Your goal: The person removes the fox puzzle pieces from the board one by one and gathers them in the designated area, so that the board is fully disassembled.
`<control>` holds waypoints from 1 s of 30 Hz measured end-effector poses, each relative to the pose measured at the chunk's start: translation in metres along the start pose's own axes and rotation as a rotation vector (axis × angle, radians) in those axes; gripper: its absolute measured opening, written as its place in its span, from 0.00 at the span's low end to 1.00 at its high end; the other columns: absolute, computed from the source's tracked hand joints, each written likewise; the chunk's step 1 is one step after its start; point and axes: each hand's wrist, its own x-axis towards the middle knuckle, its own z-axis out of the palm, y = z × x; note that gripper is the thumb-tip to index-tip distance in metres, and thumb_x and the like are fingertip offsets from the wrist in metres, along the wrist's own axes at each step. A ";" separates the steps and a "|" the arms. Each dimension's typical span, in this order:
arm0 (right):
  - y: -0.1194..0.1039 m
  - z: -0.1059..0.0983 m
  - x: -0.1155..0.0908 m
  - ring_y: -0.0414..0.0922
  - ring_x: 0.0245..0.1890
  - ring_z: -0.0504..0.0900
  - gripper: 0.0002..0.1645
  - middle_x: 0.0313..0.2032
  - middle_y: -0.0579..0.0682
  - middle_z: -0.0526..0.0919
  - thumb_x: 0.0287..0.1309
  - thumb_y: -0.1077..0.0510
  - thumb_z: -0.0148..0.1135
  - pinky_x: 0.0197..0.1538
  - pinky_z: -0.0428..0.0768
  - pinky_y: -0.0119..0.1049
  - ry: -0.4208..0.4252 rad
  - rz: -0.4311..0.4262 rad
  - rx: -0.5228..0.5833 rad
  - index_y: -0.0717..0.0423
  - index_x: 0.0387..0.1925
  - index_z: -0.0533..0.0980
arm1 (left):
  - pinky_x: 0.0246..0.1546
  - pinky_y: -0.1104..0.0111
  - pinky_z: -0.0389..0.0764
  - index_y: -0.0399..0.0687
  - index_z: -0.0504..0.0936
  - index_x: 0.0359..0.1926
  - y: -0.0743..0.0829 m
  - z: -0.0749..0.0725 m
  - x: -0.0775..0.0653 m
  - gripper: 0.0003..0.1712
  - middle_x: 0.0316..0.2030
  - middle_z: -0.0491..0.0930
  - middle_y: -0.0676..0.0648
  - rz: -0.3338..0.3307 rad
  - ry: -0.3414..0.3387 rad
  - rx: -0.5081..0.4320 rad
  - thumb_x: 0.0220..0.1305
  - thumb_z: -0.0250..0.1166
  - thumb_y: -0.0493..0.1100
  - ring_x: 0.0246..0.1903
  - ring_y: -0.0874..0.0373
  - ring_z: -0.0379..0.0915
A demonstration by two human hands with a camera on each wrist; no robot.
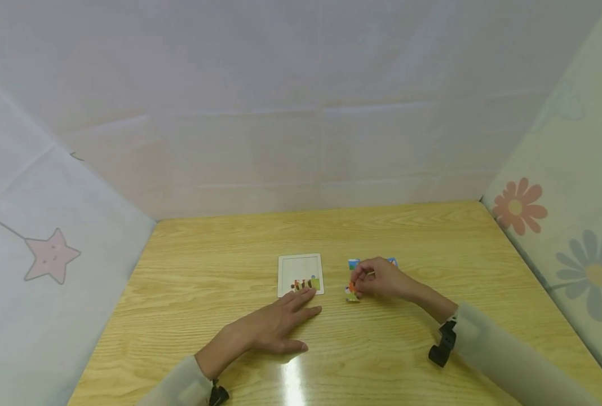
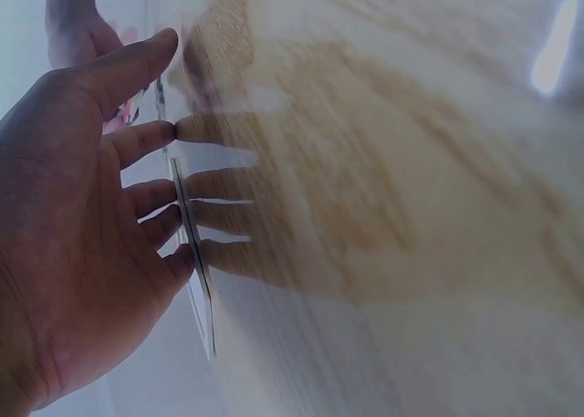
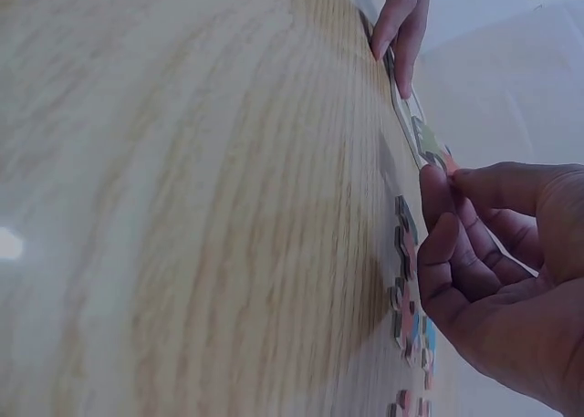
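A square white puzzle tray [image 1: 280,276] lies on the table, with several joined jigsaw pieces [image 1: 306,283] along its near side. My left hand [image 1: 283,322] rests at the tray's near edge, fingers straight and spread, fingertips touching the frame; the left wrist view shows the palm [image 2: 87,225] side-on beside the tray edge. To the right of the tray, my right hand [image 1: 382,279] pinches a jigsaw piece [image 1: 352,287] coloured orange and green between thumb and fingertips. In the right wrist view that jigsaw piece [image 3: 431,141] is held above the table, partly hidden by the fingers.
Loose blue jigsaw pieces [image 1: 353,263] lie around and partly behind the right hand; more pieces [image 3: 407,253] show beneath it in the right wrist view. The wooden table [image 1: 220,248] meets hanging cloth at the back and both sides.
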 end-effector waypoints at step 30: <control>0.005 0.005 -0.031 0.43 0.32 0.87 0.04 0.37 0.53 0.89 0.67 0.68 0.68 0.37 0.86 0.31 0.085 -0.038 -0.171 0.65 0.43 0.84 | 0.81 0.47 0.55 0.50 0.60 0.83 0.000 -0.001 0.001 0.46 0.85 0.41 0.39 0.012 -0.017 0.016 0.74 0.65 0.62 0.84 0.45 0.39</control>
